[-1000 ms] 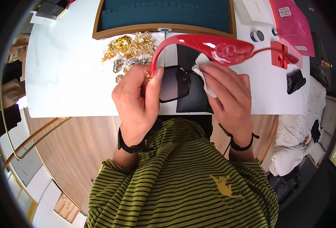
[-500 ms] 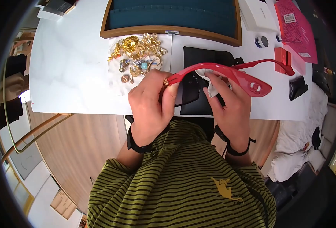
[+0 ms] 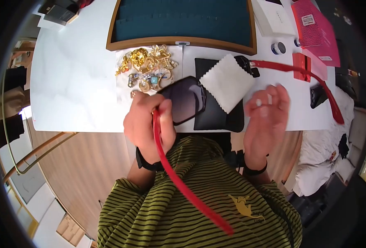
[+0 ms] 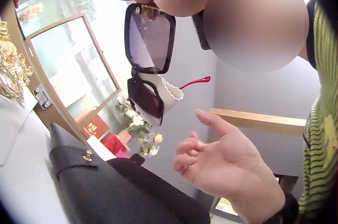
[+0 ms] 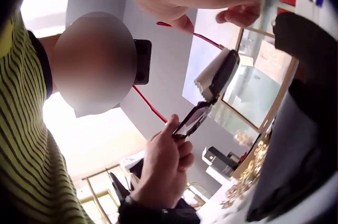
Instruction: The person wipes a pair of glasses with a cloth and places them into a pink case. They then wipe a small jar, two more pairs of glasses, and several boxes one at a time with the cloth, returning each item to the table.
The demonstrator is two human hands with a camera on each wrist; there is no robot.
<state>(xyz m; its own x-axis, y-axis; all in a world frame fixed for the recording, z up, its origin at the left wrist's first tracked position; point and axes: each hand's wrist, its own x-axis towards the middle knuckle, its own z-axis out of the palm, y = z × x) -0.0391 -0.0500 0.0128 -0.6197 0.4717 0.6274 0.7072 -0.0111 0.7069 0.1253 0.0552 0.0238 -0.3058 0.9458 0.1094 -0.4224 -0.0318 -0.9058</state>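
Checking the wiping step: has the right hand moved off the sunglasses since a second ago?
Yes. The right hand has let go of the white cloth and drawn back toward the table's near edge, open; the cloth now lies draped on the sunglasses.

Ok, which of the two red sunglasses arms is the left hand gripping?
The arm running back over the striped shirt; the left hand grips its hinge end. The other arm stretches out over the table, untouched.

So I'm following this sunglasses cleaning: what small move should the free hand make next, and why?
Probably the right hand should reach up and take the white zigzag-edged cloth again: that hand is open and holds nothing, the cloth is draped over the red-framed dark-lensed sunglasses, and the left hand holds them alone.
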